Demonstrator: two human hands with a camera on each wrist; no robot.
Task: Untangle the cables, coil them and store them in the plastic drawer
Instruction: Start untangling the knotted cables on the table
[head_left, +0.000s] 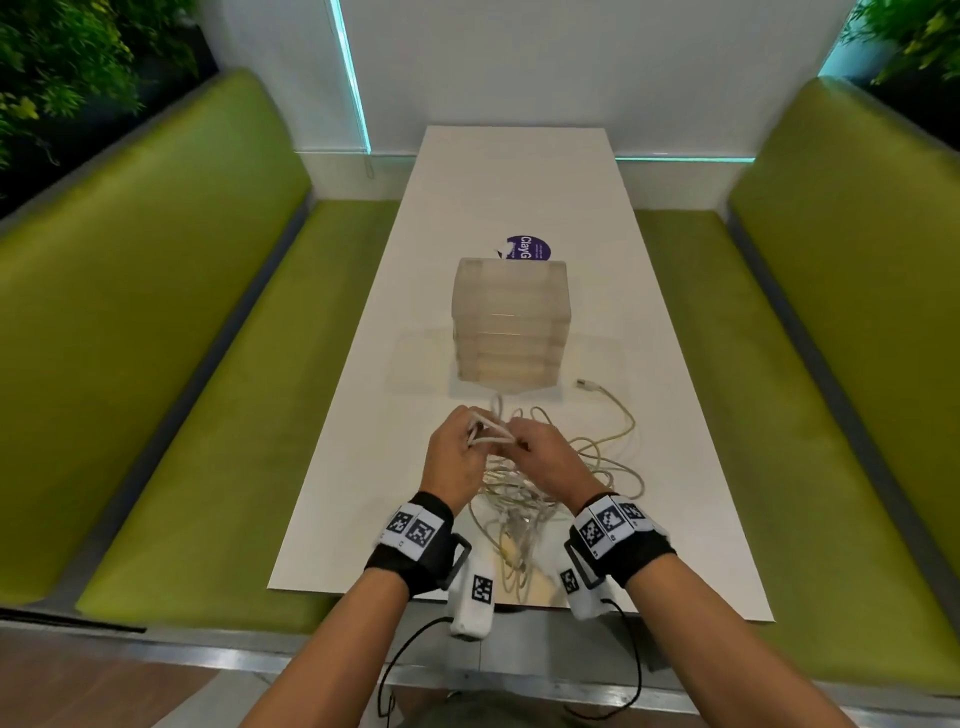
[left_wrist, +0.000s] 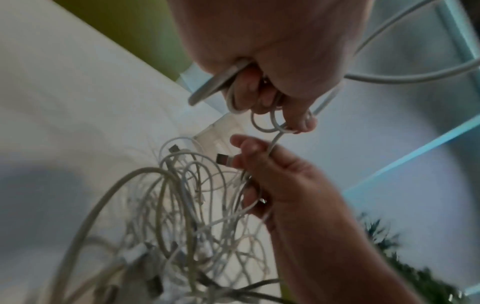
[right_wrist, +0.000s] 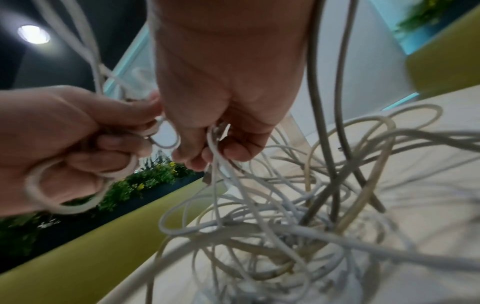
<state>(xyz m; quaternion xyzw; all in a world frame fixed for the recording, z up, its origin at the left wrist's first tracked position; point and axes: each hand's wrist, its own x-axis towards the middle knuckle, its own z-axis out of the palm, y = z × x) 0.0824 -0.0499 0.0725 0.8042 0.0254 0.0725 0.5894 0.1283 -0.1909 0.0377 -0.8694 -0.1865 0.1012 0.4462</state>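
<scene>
White cable loops (head_left: 488, 434) fill both grips, left hand (head_left: 453, 451) and right hand (head_left: 546, 451); one drawer unit (head_left: 511, 325).

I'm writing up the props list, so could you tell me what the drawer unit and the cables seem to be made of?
The drawer unit looks like frosted translucent plastic: milky walls, with the stacked drawers faintly showing through. The cables appear to have smooth, matte white or off-white plastic or rubbery jackets that bend in loose loops; one plug has a shiny metal-looking tip.

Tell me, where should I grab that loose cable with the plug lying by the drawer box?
Probably the plug end itself, pinched by its flat sides, coming from the right. It lies free on the table beside the plastic drawer, clear of the tangle both hands are busy with.
</scene>
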